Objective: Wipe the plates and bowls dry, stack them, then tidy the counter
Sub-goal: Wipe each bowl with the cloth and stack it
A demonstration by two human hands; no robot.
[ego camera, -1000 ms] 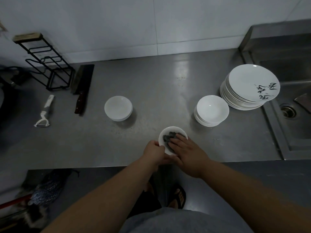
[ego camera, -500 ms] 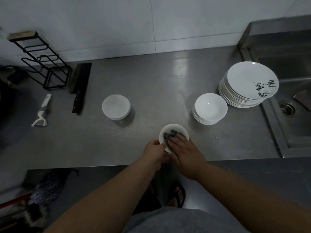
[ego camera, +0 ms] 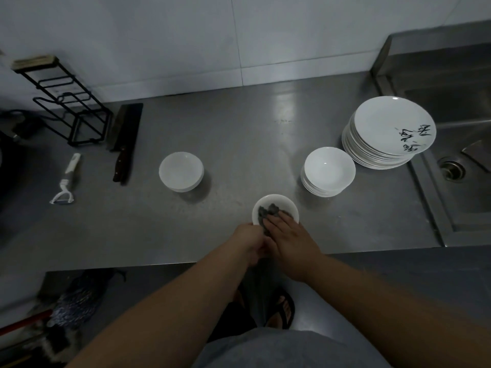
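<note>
A small white bowl [ego camera: 280, 204] is tilted over the counter's front edge. My left hand [ego camera: 248, 240] grips its near rim from the left. My right hand [ego camera: 288, 233] presses a dark grey cloth [ego camera: 268, 212] into the bowl with straight fingers. A stack of white bowls [ego camera: 328, 171] stands to the right. Behind it rises a stack of white plates [ego camera: 390, 131], the top one bearing black brush marks. Another white bowl stack [ego camera: 181, 171] sits to the left.
A cleaver [ego camera: 125, 139], a white peeler [ego camera: 66, 179] and a black wire rack [ego camera: 61, 102] lie at the left of the steel counter [ego camera: 252, 134]. A steel sink [ego camera: 457, 144] is at the right. A mop head [ego camera: 77, 298] rests on the floor.
My right hand has shifted the cloth slightly inside the bowl. Both hands stay on the bowl at the counter's front edge.
</note>
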